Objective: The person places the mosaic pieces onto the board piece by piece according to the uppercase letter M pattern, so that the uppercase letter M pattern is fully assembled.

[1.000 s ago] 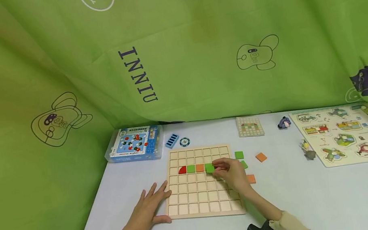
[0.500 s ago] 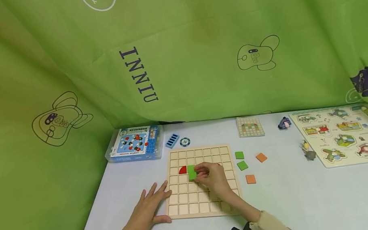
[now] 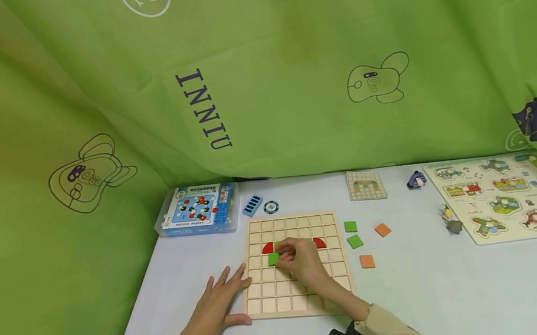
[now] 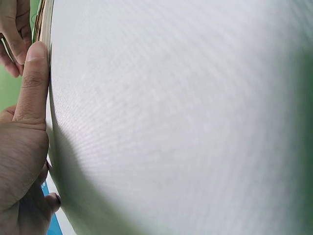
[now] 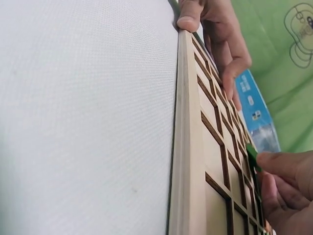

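Observation:
A green square tile (image 3: 273,259) is pinched between the thumb and fingers of my right hand (image 3: 304,262), over the left part of the wooden grid board (image 3: 302,312). In the right wrist view the tile (image 5: 251,152) tilts close to the grid's cells. Red quarter-circle tiles (image 3: 268,248) (image 3: 319,243) sit at both ends of one row; the tiles between are mostly hidden by my right hand. My left hand (image 3: 217,303) lies with spread fingers at the board's left edge, its thumb (image 4: 34,83) along the near corner.
Right of the board lie loose green tiles (image 3: 351,226) and orange tiles (image 3: 382,229). Behind stand a boxed kit (image 3: 195,210), a blue striped piece (image 3: 252,205), a round chip (image 3: 271,207) and a pattern card (image 3: 366,185). A picture puzzle board (image 3: 521,195) and small figures (image 3: 416,180) are farther right.
My right hand has moved left across the board with the green tile, then slightly nearer, to the row below the red pieces. The left hand stays in place.

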`<state>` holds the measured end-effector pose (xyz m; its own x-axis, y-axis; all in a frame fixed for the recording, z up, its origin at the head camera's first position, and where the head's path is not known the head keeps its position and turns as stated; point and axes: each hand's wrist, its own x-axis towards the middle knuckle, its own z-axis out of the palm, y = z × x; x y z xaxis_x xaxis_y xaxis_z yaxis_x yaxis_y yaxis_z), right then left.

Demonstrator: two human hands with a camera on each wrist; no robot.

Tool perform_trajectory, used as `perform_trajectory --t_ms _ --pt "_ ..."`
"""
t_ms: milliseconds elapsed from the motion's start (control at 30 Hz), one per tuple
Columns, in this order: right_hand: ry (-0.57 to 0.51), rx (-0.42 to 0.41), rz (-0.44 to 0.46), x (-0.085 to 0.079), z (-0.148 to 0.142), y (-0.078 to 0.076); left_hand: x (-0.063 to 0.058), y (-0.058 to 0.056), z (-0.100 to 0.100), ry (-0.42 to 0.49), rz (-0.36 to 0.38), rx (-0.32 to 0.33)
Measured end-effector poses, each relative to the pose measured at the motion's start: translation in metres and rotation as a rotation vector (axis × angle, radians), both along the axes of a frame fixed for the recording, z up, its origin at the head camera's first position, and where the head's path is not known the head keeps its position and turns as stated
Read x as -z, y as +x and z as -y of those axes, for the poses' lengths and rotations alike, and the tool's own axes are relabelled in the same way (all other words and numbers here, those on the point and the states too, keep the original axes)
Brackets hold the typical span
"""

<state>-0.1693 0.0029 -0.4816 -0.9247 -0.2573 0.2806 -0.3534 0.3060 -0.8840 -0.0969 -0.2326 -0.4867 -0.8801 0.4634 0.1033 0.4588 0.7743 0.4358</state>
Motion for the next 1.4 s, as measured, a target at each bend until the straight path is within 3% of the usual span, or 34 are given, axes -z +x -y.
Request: perform_trajectory --t_ms 1133,1400 --pt "-0.149 -0.018 0.057 0.007 0.007 -0.001 0.001 0.000 0.000 -0.007 -0.012 0.003" --pt "-0.166 0.012 0.102 0.003 -0.011 0.002 0.001 -0.001 0.000 -0.002 0.002 -0.004"
